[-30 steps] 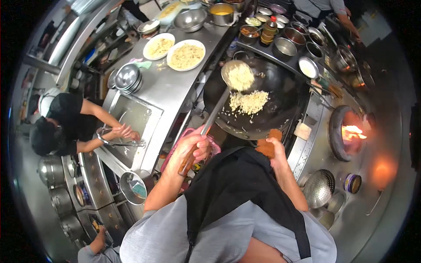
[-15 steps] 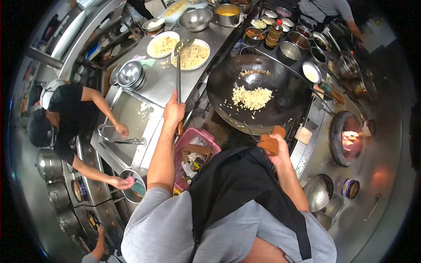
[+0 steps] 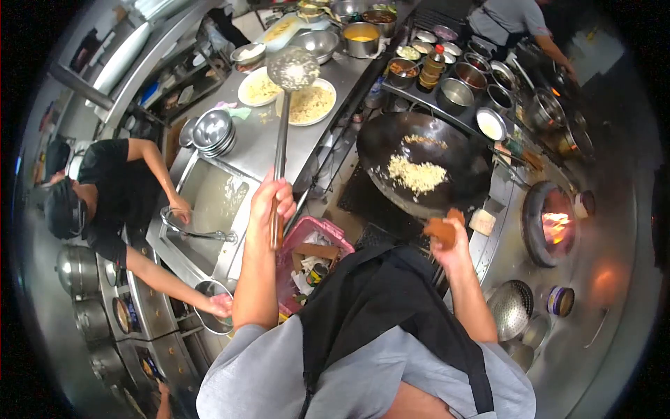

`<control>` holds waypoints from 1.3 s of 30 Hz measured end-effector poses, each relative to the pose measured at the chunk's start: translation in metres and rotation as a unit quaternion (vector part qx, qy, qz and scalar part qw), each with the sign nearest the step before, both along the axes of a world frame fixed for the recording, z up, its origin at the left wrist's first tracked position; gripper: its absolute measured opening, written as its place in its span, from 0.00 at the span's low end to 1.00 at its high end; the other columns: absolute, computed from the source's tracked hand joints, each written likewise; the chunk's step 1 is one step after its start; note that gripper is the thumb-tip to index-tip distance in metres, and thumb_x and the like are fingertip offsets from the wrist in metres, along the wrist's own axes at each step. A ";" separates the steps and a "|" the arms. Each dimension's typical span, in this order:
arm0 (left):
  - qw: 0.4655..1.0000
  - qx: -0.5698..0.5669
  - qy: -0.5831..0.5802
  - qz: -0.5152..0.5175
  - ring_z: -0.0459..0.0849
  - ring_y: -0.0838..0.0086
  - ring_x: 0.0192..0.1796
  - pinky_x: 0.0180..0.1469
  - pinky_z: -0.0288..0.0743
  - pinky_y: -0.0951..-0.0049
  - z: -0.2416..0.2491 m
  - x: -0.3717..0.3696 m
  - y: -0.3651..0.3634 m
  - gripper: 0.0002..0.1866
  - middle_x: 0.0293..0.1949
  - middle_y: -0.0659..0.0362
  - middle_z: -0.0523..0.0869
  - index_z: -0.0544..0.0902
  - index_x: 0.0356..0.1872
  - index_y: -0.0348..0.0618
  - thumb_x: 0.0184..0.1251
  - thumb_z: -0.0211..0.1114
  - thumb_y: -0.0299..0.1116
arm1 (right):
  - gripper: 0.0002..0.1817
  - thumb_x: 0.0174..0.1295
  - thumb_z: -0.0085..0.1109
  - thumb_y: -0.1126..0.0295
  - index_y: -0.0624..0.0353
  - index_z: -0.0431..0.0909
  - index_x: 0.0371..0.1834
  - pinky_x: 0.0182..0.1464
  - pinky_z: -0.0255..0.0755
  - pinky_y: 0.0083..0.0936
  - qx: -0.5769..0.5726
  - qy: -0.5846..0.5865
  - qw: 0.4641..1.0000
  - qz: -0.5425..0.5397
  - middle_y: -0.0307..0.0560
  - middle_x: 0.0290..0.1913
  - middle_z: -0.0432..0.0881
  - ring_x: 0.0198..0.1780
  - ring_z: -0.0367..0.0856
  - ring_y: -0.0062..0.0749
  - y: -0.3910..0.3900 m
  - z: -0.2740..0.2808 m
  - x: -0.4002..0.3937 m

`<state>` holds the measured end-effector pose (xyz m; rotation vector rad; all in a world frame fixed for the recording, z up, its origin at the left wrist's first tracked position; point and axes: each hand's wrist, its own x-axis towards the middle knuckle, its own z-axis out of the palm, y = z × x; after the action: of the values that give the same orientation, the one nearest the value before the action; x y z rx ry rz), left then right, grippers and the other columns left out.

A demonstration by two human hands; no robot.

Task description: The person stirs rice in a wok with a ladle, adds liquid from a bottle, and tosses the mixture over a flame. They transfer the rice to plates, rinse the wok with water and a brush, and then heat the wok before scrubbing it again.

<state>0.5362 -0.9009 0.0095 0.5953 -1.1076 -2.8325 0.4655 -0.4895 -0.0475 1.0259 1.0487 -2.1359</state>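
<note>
My left hand [image 3: 269,201] grips the long handle of a steel ladle [image 3: 293,68]. The ladle's bowl hangs over the steel counter, just above two white plates of fried rice [image 3: 311,105]. My right hand [image 3: 447,241] holds an orange cloth wrapped around the near rim of a black wok [image 3: 422,164]. The wok is lifted and tilted, with a small heap of fried rice [image 3: 417,174] inside it.
A steel counter [image 3: 269,143] carries stacked bowls [image 3: 213,131] and pots. Seasoning containers [image 3: 453,91] line the back. A burner flame [image 3: 558,223] glows at right. A person in black [image 3: 105,202] works at the sink [image 3: 209,202]. A pink bin [image 3: 307,251] sits below.
The ladle swung from the wok, left over the plates, and its rice went onto a plate. The wok shifted right and away from the burner.
</note>
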 end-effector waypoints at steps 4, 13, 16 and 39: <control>0.990 -0.043 -0.042 -0.127 0.66 0.79 0.13 0.15 0.62 0.77 0.025 0.019 0.042 0.32 0.20 0.65 0.69 0.55 0.75 0.51 0.71 0.49 0.25 | 0.22 0.56 0.62 0.62 0.55 0.69 0.52 0.21 0.67 0.17 -0.071 0.013 0.997 -0.007 0.46 0.41 0.81 0.33 0.79 0.26 0.012 -0.052 -0.034; 0.935 -0.208 -0.091 -0.274 0.69 0.81 0.16 0.17 0.68 0.79 0.009 0.001 0.067 0.39 0.21 0.64 0.71 0.51 0.78 0.44 0.63 0.53 0.20 | 0.21 0.52 0.59 0.68 0.59 0.71 0.51 0.33 0.78 0.32 0.152 0.158 0.975 0.025 0.49 0.41 0.80 0.38 0.83 0.37 -0.003 -0.016 0.032; 0.893 -0.298 -0.151 -0.300 0.71 0.78 0.16 0.17 0.69 0.75 -0.017 -0.007 0.096 0.42 0.21 0.64 0.73 0.48 0.78 0.42 0.62 0.54 0.21 | 0.23 0.51 0.52 0.77 0.61 0.70 0.54 0.42 0.81 0.39 0.278 0.303 0.909 0.063 0.49 0.41 0.79 0.40 0.83 0.41 0.003 -0.093 0.059; 0.949 -0.287 -0.130 -0.031 0.70 0.76 0.15 0.16 0.66 0.76 -0.002 -0.037 -0.016 0.39 0.22 0.62 0.74 0.52 0.77 0.43 0.63 0.55 0.26 | 0.16 0.55 0.59 0.62 0.56 0.73 0.44 0.18 0.59 0.19 0.054 0.014 0.997 0.050 0.45 0.38 0.82 0.32 0.79 0.31 -0.003 -0.030 0.012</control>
<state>0.4992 -0.9171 0.0070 0.8903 -1.9160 -2.3247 0.4771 -0.4929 -0.0780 0.9744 1.2132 -2.0380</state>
